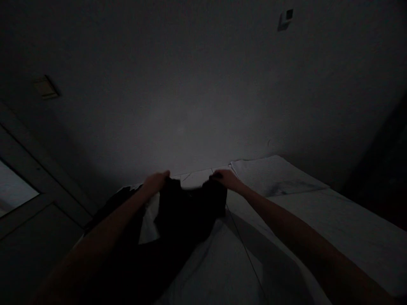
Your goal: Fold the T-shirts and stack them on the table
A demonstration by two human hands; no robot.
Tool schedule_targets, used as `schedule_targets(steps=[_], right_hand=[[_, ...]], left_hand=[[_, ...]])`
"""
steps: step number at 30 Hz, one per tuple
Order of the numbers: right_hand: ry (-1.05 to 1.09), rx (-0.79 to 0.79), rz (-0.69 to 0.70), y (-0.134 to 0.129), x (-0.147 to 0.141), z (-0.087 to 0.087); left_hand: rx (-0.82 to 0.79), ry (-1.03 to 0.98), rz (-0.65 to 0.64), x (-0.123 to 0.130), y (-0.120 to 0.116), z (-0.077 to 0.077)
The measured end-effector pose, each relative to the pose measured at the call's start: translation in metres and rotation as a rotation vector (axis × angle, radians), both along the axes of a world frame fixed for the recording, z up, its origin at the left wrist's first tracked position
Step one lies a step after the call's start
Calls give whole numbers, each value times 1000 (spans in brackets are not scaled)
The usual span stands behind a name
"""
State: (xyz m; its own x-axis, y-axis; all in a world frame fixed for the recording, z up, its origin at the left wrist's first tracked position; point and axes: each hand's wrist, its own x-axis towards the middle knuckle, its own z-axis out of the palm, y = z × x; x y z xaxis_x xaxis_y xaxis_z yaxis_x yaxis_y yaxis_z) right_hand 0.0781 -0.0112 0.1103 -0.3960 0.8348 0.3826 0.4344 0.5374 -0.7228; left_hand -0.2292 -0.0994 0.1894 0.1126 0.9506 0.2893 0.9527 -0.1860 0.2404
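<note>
The picture is very dark. A black garment [187, 212] hangs between my two hands, its neckline open at the top. My left hand [156, 182] is closed on one shoulder of it, and my right hand [224, 178] grips the other shoulder. Both arms stretch forward at about the same height. The lower part of the garment blends into dark cloth toward the bottom of the view, so its edge there cannot be made out.
Below lies a pale marbled surface [302, 216] with a light cloth [270, 173] at its far edge. Dark fabric [117, 203] lies at the left. Behind rises a grey wall [190, 106]; a panelled door [38, 212] stands at the left.
</note>
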Motion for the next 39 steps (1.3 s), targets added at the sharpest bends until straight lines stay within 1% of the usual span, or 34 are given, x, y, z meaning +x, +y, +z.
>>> schedule_targets(steps=[1, 2, 3, 4, 5, 6, 7, 8, 9, 10, 11, 13, 15, 17, 18, 19, 20, 21, 23, 25, 27, 30, 32, 36, 39], right_hand=[[66, 86, -96, 13, 6, 25], [178, 236, -229, 23, 14, 52], [269, 388, -328, 29, 22, 77], [337, 526, -407, 32, 30, 101], [382, 647, -462, 31, 37, 121], [403, 737, -493, 26, 43, 136], [410, 802, -513, 19, 48, 146], [409, 846, -526, 11, 51, 149], [407, 873, -539, 2, 53, 147], [405, 886, -552, -5, 54, 139], [403, 885, -568, -11, 54, 127], [402, 844, -597, -17, 52, 94], [410, 763, -614, -16, 51, 60], [419, 661, -604, -11, 50, 33], [418, 608, -590, -8, 51, 24], [415, 559, -573, -5, 52, 17], [409, 516, -558, -3, 52, 13], [395, 477, -544, -1, 53, 11], [337, 408, -519, 0, 53, 11], [251, 346, -491, 0, 52, 12], [174, 306, -460, -1, 49, 13], [139, 294, -421, -3, 46, 13], [139, 285, -367, -5, 46, 15], [112, 237, -178, -12, 51, 21], [64, 155, -33, -15, 57, 24]], left_hand=[[102, -10, 71, -4, 12, 34], [245, -31, 152, -7, 21, 67], [507, -72, 244, -9, 25, 97], [704, -106, 282, -10, 25, 122], [847, -136, 283, -10, 22, 141], [966, -162, 257, -8, 17, 152], [1031, -184, 204, -6, 11, 156], [1060, -204, 143, -2, 5, 152], [1056, -222, 83, 1, -1, 141], [1025, -242, 33, 4, -4, 125], [971, -264, -4, 7, -6, 105], [821, -315, -34, 9, -6, 59], [722, -389, 25, 7, -5, 15], [652, -462, 108, 2, -3, -21], [614, -490, 134, -1, -3, -34], [570, -509, 144, -4, -2, -43], [518, -517, 136, -7, -2, -49], [457, -514, 114, -8, -2, -52], [333, -498, 47, -10, -3, -51], [240, -504, -17, -9, -4, -45], [190, -537, -41, -7, -6, -39], [157, -585, -11, -5, -8, -34], [147, -615, 21, -7, -10, -32], [140, -688, 43, -10, -17, -30], [182, -711, 48, -11, -24, -27]])
